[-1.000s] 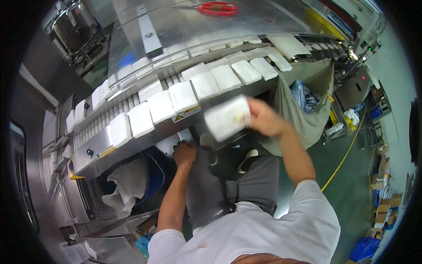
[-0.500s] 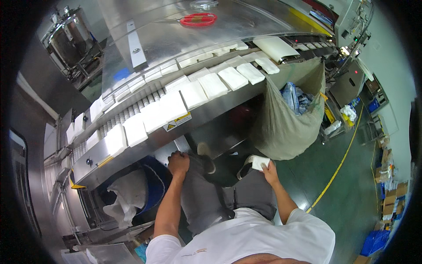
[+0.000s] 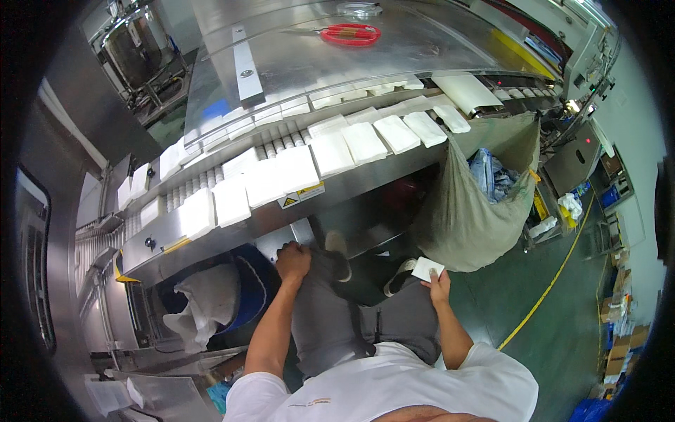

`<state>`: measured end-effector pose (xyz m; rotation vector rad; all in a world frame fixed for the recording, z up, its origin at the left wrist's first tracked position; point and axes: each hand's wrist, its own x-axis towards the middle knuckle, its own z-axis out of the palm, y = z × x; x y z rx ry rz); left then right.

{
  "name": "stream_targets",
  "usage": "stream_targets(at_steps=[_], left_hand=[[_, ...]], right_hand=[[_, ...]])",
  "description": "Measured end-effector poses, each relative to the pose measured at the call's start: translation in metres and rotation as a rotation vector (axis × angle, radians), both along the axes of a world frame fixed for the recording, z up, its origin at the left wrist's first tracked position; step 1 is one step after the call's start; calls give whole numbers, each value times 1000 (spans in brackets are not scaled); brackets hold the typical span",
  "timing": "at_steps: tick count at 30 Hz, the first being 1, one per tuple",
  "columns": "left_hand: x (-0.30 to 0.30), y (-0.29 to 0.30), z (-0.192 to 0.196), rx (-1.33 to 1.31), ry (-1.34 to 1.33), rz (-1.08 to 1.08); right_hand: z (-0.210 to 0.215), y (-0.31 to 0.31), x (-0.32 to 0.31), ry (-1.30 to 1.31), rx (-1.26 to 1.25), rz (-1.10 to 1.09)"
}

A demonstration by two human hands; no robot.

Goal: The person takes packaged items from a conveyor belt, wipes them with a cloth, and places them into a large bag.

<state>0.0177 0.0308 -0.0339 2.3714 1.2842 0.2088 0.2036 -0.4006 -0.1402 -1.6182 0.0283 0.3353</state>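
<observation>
View: looking down from the head of a seated person in a white shirt and grey trousers, in front of a long steel conveyor machine.

Right hand: the right hand (image 3: pixel 439 287) sits low beside the right knee, at about 5 o'clock from the picture's centre. Its grip is pinched on a small white packet (image 3: pixel 427 269), fingers folded around the packet's lower edge.

White packet: flat, rectangular, held just above the right thigh, well apart from the conveyor and near the lower edge of the grey sack.

Left hand: the left hand (image 3: pixel 292 261) rests on the left knee, at about 7 o'clock from centre, just below the machine's steel front. Its fingers are curled down against the trouser cloth; it holds nothing.

Conveyor (image 3: pixel 169 243): a steel surface running from 9 o'clock up towards 2 o'clock, carrying rows of white packets (image 3: pixel 295 169) lying flat side by side.

Grey sack (image 3: pixel 464 218): hangs open at the machine's right end, at 3 o'clock, with blue wrappers inside.

Red ring (image 3: pixel 350 34): lies on the machine's clear cover at 12 o'clock.

Blue bin (image 3: pixel 242 299): under the conveyor at 8 o'clock, holding crumpled white material.

Floor (image 3: pixel 562 330): green, with a yellow line at 4 o'clock.
</observation>
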Motion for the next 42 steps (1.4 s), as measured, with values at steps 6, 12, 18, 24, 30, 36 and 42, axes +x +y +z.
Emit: stream_targets(at_steps=[6,12,18,24,30,36,42], left_hand=[[1,-1,2,10,-4,21],[2,-2,1,35,-17,10],[0,-2,5,34,15,-4],[3,-4,12,34,40,-2],[1,-1,4,36,46,-16],[4,-5,10,38,37,-17],[-3,2,-2,58,8,-19]], right_hand=[[4,1,1,18,2,5],[13,2,-2,49,47,0],[22,6,-2,63,26,-4],[19,4,-1,59,-2,14],[0,-1,4,42,-29,-1],[-4,-4,4,19,-42,-14],[12,6,0,45,0,-25]])
